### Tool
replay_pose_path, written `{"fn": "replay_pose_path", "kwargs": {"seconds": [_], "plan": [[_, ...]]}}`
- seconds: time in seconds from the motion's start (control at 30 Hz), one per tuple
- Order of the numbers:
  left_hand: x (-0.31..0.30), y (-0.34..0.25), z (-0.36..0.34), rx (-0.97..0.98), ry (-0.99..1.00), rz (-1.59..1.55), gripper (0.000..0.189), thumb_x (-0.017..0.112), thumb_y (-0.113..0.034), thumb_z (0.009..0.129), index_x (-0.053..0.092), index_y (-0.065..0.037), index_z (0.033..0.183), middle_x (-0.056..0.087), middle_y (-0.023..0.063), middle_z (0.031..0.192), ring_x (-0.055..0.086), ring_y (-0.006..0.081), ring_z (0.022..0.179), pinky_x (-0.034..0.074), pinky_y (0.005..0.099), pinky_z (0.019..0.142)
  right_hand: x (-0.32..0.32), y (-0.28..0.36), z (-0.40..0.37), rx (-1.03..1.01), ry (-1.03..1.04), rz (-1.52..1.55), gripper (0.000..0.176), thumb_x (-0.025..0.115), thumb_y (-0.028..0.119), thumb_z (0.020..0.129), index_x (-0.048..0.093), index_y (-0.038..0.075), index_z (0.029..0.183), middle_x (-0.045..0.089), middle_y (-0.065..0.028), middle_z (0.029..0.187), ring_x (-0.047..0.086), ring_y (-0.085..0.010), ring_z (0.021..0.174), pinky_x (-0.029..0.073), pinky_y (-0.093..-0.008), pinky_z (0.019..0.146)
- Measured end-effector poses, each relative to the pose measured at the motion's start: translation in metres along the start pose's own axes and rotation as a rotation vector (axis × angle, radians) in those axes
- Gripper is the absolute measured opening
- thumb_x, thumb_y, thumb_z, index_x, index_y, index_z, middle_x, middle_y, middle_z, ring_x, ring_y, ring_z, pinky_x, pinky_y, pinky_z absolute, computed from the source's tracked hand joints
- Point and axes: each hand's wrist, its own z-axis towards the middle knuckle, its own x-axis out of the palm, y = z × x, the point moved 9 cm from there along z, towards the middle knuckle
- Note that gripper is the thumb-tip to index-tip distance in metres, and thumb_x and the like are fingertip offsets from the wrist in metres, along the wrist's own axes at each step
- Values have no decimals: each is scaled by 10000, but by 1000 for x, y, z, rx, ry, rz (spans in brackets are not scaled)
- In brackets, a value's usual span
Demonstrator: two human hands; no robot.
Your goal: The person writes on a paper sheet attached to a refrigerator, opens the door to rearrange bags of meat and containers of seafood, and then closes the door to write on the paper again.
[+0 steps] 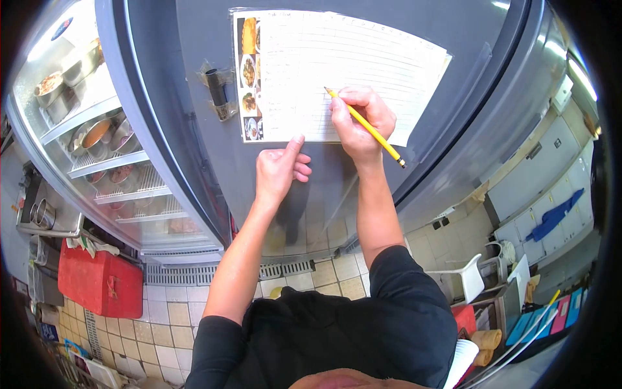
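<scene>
My right hand (364,123) grips a yellow pencil (369,128), its tip at the lined area of a paper sheet (350,65). This sheet is fixed to a dark grey door (210,32) and has ruled rows, a column of small writing and a strip of food photos (249,71) down its left side. At the sheet's lower edge rests the thumb of my left hand (280,170), with the other fingers curled in below the paper and nothing visible in them. A black cylindrical holder (216,87) is taped to the door left of the sheet.
To the left stands a glass-fronted fridge (129,162) with metal bowls of food on wire shelves. A red box (100,279) sits on the tiled floor (165,324) below it. On the right are a white chair (471,279) and pale lockers (560,207) with a blue cloth (556,215).
</scene>
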Motion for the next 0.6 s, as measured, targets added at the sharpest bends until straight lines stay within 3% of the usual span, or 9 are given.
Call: {"fn": "replay_pose_path", "kwargs": {"seconds": [0.27, 0.6], "plan": [[1, 2, 2, 7, -3, -37, 543, 602, -414, 945, 691, 99, 789, 665, 165, 626, 634, 186, 487, 498, 250, 489, 0, 5, 4, -85, -51, -112, 143, 723, -54, 740, 622, 26, 803, 663, -79, 761, 617, -101, 619, 505, -232, 558], [2, 6, 4, 19, 3, -54, 545, 603, -415, 945, 692, 102, 796, 663, 169, 624, 634, 189, 487, 506, 255, 488, 4, 10, 4, -181, -58, -217, 175, 741, -46, 707, 623, 44, 798, 664, -88, 759, 632, -174, 613, 514, -265, 553]]}}
